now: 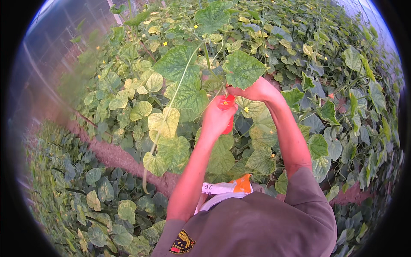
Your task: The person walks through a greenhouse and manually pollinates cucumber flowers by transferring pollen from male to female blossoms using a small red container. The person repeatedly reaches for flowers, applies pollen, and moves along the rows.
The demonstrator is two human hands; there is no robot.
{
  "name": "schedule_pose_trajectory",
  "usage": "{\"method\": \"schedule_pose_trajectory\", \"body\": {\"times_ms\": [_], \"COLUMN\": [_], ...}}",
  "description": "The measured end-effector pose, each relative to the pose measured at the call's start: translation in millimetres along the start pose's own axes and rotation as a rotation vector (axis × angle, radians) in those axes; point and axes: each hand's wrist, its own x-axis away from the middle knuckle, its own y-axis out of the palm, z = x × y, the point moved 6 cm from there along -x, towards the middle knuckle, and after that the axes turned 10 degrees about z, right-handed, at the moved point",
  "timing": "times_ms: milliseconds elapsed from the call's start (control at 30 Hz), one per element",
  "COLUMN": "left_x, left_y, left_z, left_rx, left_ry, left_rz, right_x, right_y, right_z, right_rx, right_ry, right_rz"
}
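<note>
My left hand (218,117) is closed around a red plastic object (228,125), whose exact kind I cannot tell. The object's upper end shows above my fingers and its lower end hangs below them. Just above it, my right hand (255,91) reaches in from the right, fingertips close to the top of the red object and a cucumber vine stem (208,59). A broad green cucumber leaf (244,69) covers part of that hand, so its grip is hidden. Another large leaf (189,96) hangs beside my left hand.
Dense cucumber plants (273,41) with yellowing leaves and small yellow flowers surround me. A pale stem (184,72) slants down on the left. A bare soil path (118,157) runs between rows. At my waist hangs a white and orange bag (226,188) bearing writing. Vertical strings (318,29) rise behind.
</note>
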Motion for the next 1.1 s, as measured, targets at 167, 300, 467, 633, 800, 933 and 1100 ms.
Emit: {"method": "schedule_pose_trajectory", "body": {"times_ms": [167,300,467,633,800,933,1100], "left_x": [-5,0,12,51,84,108,129], "left_y": [5,9,10,4,-25,-49,-76], "left_z": [3,-6,-40,-56,-76,-71,-65], "left_rx": [-0.054,0.079,-0.032,0.034,0.025,0.045,0.069], "left_ry": [0.027,-0.045,-0.038,-0.121,-0.164,-0.205,-0.216], "left_rz": [-0.015,-0.046,-0.206,-0.303,-0.311,-0.274,-0.202], "right_x": [-1,3,25,18,-13,-47,-69], "right_y": [0,3,-19,-21,-16,-6,4], "right_z": [8,17,-54,-83,-45,-16,9], "right_rx": [0.015,-0.04,0.555,0.261,0.224,0.136,0.06], "right_ry": [0.037,0.22,-0.123,-0.073,-0.113,-0.005,0.075], "right_rz": [0.018,0.042,0.307,0.471,0.601,0.445,0.179]}}
